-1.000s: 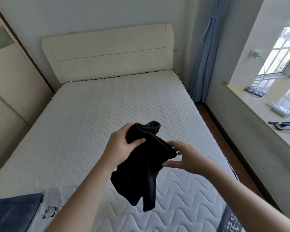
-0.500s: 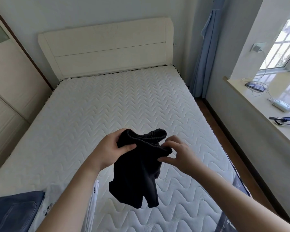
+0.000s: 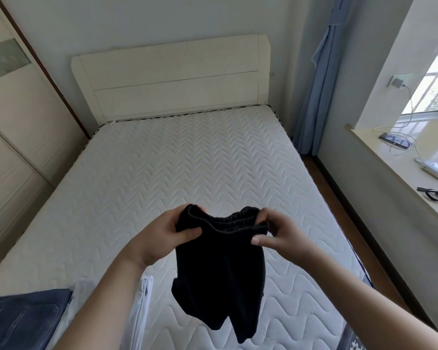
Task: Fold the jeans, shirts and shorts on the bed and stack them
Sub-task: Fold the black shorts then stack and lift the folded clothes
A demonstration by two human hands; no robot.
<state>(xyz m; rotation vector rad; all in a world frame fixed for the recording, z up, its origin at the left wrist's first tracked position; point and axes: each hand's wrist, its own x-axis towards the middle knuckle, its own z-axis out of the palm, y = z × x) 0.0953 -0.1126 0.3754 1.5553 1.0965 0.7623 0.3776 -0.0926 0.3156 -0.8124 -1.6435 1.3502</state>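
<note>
Black shorts point(image 3: 220, 271) hang in the air above the near half of the white mattress point(image 3: 187, 160), legs dangling down. My left hand point(image 3: 159, 236) grips the left end of the elastic waistband, thumb on the front. My right hand point(image 3: 278, 233) pinches the right end of the same waistband. Folded blue jeans point(image 3: 23, 322) lie at the near left corner of the bed. A white shirt point(image 3: 143, 309) lies beside the jeans, partly hidden by my left forearm.
A cream headboard point(image 3: 172, 77) closes the far end of the bed. A wardrobe point(image 3: 13, 137) runs along the left. On the right are a strip of wooden floor point(image 3: 339, 218), a blue curtain point(image 3: 314, 97) and a windowsill point(image 3: 402, 168) with a phone, cables and a charger.
My right hand has taken hold of the waistband's right end, and both hands have spread it out wide. The shorts now hang straighter. The view has tilted down a little.
</note>
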